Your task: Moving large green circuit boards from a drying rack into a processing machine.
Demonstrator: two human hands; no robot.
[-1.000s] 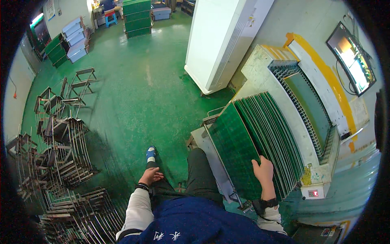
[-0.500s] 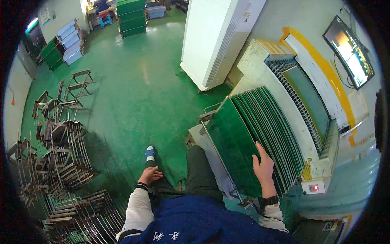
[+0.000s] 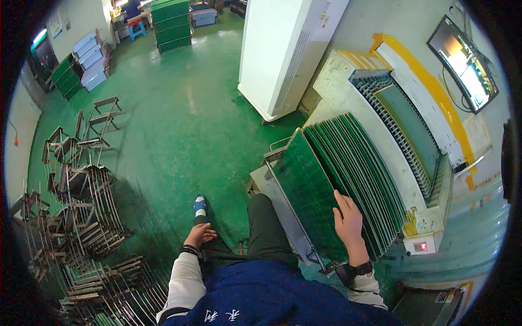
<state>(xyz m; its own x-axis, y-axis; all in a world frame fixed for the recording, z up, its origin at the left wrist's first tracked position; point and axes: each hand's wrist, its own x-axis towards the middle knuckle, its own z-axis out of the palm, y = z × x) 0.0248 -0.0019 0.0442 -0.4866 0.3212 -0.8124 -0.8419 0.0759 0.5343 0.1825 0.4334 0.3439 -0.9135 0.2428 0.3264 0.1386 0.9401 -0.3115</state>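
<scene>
The right hand (image 3: pixel 348 220), thumb spread from its fingers (image 3: pixel 343 202), is at the green boards (image 3: pixel 348 163) standing beside the white machine (image 3: pixel 375 129); the left hand (image 3: pixel 201 234), fingers loosely extended, hangs by the leg (image 3: pixel 216 252).

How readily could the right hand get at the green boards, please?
Likely yes: the right hand is open right at the green boards, with nothing visible blocking its way.

Green flr (image 3: pixel 174 130): metal racks (image 3: pixel 87 182) grouped along L, nr to mid; blue stool (image 3: pixel 137 30) + tall green stack (image 3: pixel 171 24) at far end; tall white cabinet (image 3: pixel 283 60) far R of ctr. Nr R, pale stand (image 3: pixel 273 187) w/ many green boards (image 3: pixel 356 174) on edge in a row. Further R, roller bed (image 3: pixel 365 86) w/ flat panel (image 3: pixel 408 136) on top.
</scene>
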